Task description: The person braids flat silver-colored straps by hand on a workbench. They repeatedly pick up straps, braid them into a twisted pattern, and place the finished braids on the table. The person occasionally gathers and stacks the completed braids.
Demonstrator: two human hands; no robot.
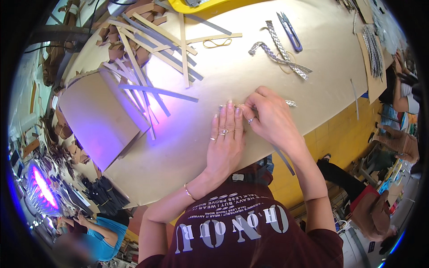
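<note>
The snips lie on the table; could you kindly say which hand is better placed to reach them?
Probably the right hand: it is nearer the snips, which lie ahead and slightly to its right, whereas the left hand lies flat, farther off to the left.

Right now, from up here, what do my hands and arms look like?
Your left hand wears rings, with a thin gold-coloured bracelet at that wrist. Your right hand has a ring. Short dark maroon sleeves leave both forearms bare.

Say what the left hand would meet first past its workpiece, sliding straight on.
The left hand would probably meet the thin yellow loop, then the beige strip behind it; exact heading is unclear.
</note>
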